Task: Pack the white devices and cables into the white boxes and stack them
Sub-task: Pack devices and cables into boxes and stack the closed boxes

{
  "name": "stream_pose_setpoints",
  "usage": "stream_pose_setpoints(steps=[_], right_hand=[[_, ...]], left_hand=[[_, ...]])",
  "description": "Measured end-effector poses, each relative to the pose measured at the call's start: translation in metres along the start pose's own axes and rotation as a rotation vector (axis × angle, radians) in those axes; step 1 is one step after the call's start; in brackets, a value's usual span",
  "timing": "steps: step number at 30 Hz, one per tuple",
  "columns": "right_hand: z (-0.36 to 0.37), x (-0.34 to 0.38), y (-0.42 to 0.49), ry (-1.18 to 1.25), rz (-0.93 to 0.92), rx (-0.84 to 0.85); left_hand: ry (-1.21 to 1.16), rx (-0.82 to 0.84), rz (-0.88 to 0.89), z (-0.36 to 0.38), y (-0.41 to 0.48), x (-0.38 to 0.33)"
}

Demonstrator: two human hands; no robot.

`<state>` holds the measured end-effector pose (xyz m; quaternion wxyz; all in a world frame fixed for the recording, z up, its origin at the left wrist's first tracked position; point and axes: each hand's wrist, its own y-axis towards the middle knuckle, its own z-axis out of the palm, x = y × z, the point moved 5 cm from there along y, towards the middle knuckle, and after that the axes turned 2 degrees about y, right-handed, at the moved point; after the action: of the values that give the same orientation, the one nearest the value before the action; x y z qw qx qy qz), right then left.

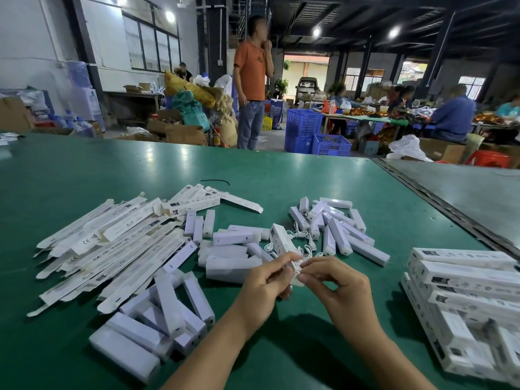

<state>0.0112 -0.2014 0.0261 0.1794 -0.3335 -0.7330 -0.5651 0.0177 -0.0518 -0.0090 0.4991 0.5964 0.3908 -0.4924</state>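
**Left hand** (pixel 267 282): over the middle of the green worktop (pixel 84 170). Fingers (pixel 278 263) are curled narrowly round the near end of one white box (pixel 282 243), with the thumb on its upper face.

**Right hand** (pixel 337 285): just beside the left. Thumb and forefinger are closed to a pinch on the same end of the box; the other fingers (pixel 342 280) are bent loosely and hold nothing. The fingertips hide what they grip at the box end.

**White box:** held tilted, with its far end pointing away from the person above the loose cables (pixel 305 243).

**White devices, three groups:**
- a heap (pixel 157 319) near the left forearm
- a cluster (pixel 228 249) left of the hands
- a scatter (pixel 337 232) beyond the right hand, mixed with coiled cables

**Flat boxes** (pixel 112 243): unfolded, fanned in a pile at the left.

**Packed boxes** (pixel 464 288): stacked in layers at the right edge of the worktop.

**Black strip** (pixel 215 181): lies alone, beyond the flat boxes.

**Background:** a person in an orange shirt (pixel 251 71) stands beyond the worktop, with blue crates (pixel 309 130) beside.
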Motion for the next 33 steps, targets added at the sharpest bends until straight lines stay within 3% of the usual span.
stream_pose_setpoints(steps=[6, 11, 14, 20, 25, 33], right_hand=[[0.006, -0.009, -0.002, 0.309, 0.283, -0.042], [0.019, -0.015, -0.008, 0.222, 0.377, 0.031], [0.028, -0.016, -0.009, 0.374, 0.473, 0.089], [0.034, -0.02, -0.013, 0.633, 0.746, 0.031], [0.035, -0.023, -0.013, 0.779, 0.771, -0.017], [0.031, -0.021, -0.011, 0.741, 0.706, 0.023]], left_hand=[[0.005, 0.075, 0.07, 0.003, -0.002, -0.007], [0.059, -0.071, 0.113, 0.0, 0.004, -0.003], [0.23, -0.188, 0.191, -0.006, 0.004, -0.004], [0.677, -0.216, 0.315, -0.002, 0.008, -0.004], [0.811, -0.171, 0.419, 0.012, 0.01, -0.006], [0.788, -0.202, 0.478, 0.008, 0.006, -0.01]])
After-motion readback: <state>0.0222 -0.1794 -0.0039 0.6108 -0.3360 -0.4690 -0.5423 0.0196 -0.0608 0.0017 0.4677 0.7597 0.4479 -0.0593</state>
